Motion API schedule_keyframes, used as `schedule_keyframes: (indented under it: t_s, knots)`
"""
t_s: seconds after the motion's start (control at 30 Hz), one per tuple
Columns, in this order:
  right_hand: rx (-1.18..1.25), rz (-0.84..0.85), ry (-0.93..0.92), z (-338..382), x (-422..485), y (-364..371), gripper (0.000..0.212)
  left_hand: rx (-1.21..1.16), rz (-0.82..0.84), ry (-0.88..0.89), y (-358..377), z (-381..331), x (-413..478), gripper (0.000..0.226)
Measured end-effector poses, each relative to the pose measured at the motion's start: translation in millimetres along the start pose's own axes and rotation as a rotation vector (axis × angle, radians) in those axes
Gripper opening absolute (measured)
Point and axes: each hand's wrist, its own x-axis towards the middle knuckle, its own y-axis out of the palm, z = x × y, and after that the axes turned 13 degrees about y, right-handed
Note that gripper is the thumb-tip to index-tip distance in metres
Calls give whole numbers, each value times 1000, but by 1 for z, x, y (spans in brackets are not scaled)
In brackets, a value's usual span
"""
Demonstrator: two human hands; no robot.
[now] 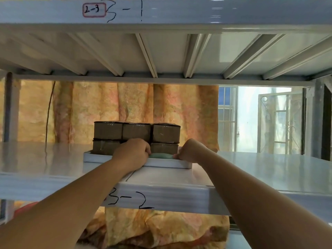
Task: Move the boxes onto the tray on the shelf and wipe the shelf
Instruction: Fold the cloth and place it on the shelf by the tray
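- Fingers (146, 149) of the left hand (132, 153) are curled over the front rim of the tray (168, 163); the fingertips are hidden behind the rim and against the lower boxes, so the grip reads as clenched on the tray edge.
- Right hand (191, 150) is likewise closed on the tray's front rim near its right corner, knuckles up, thumb side facing the left hand.
- Both forearms reach up and forward over the shelf lip.
- Tray: white, shallow, rectangular, resting on the shelf (269, 169) marked "3-2" on its front edge, set back a little from that edge and slightly skewed.
- Boxes (136, 133): brown cardboard, on the tray, stacked in two layers; three across in the top layer, the lower middle one mostly hidden by the left hand.
- Green cloth (160, 155) lies in the tray just in front of the boxes, between the two hands; cannot tell whether either hand is pinching it.
- Shelf surface to left and right of the tray is glossy white.
- Upper shelf (161, 13) overhead carries handwritten "3-1" and a red-bordered label "2-3".
- Behind the rack: yellow floral curtain (125, 108); window (260, 119) with metal grille at right.
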Motion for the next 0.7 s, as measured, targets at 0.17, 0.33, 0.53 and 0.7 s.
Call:
schedule_keyframes:
  t_s: [0.17,0.33,0.53,0.7]
  knots:
    - [-150,-35,55,4,2,6,50,-37,-10,-6,-1,0,-2,27]
    - [-129,-91,44,0,-6,3,45,46,-22,24,2,-3,-4,24]
    - [41,-272,14,0,-32,-7,9,201,-30,27,1,-17,-4,22]
    - [35,-279,-15,-1,-47,-23,12,288,-254,143,1,-44,5,30]
